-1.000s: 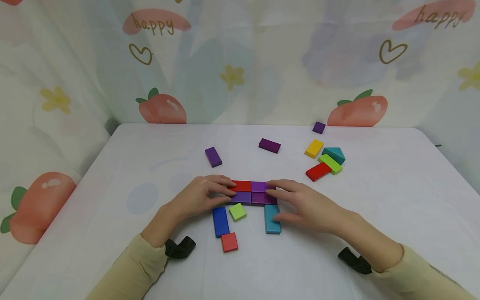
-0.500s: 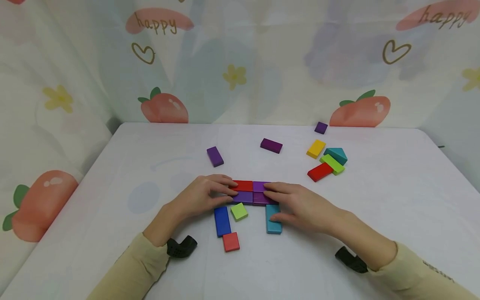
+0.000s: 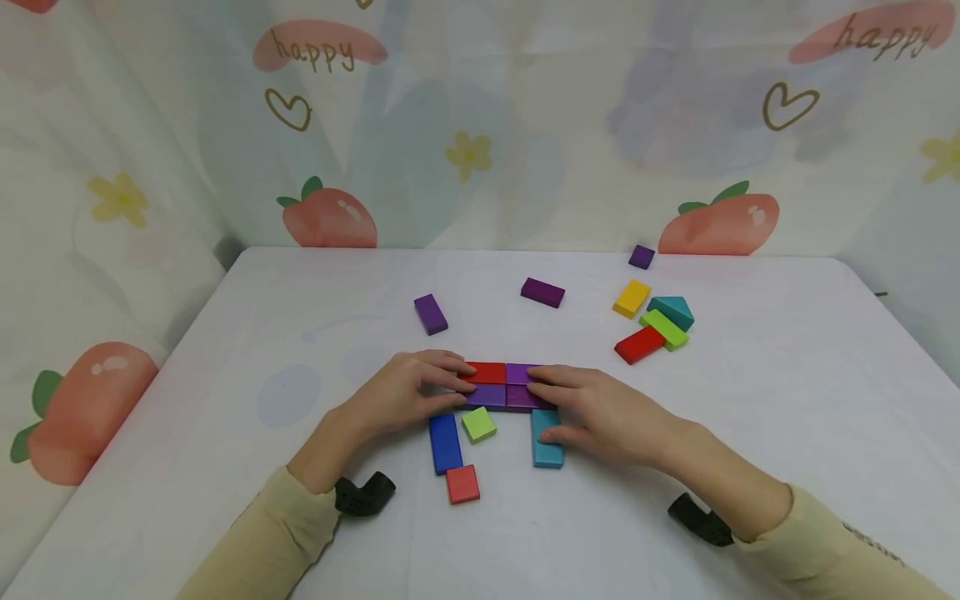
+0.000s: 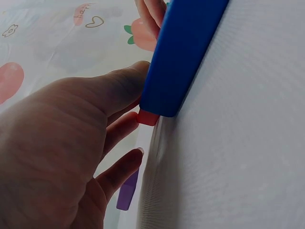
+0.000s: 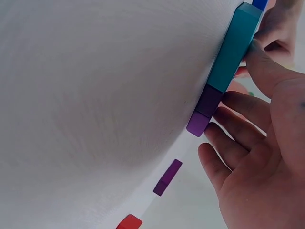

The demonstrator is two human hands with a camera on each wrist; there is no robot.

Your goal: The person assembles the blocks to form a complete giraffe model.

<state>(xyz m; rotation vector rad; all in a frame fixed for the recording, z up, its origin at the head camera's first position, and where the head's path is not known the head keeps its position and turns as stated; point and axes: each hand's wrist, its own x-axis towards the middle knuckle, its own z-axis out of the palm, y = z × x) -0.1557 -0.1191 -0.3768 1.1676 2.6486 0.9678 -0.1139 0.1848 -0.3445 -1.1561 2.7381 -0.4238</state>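
Note:
A flat two-by-two group lies mid-table: a red block and a purple block behind, a violet block and a dark purple block in front. My left hand rests its fingertips on the group's left end, thumb by the violet block. At the right end, my right hand lays its fingers on the two purple blocks; its thumb touches a teal block standing just in front. In the left wrist view, a blue block partly hides the group.
Near my left hand lie a green cube and a red square block. Two purple blocks, one of them upright-angled, lie behind. Back right, a yellow block, teal triangle, green block and red block cluster together.
My right hand has shifted slightly left and its thumb now lies further over the teal block. The left hand and the blocks keep their places; the head view has shifted slightly.

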